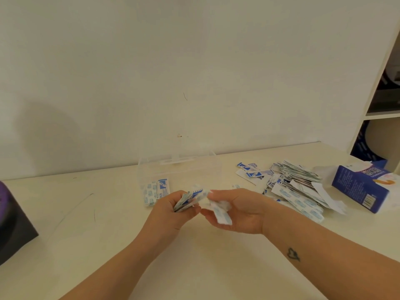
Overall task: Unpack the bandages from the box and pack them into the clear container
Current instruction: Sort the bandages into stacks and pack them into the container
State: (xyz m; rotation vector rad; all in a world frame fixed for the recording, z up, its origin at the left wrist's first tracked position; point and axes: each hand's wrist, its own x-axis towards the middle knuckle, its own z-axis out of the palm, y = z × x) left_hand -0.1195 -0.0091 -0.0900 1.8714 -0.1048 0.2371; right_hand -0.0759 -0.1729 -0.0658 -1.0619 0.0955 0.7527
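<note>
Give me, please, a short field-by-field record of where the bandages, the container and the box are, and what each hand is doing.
left hand: grips a fanned stack of bandages
right hand: holds a few loose bandages, fingers curled
clear container: open, at the back of the table
packed bandages: a few, at the container's left end
pile: unpacked bandages heaped right of the container
box: blue, torn open, right of the pile
dark object: at the table's left edge, kind unclear

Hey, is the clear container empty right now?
No, a small stack of bandages lies inside the clear container at its left end.
</note>
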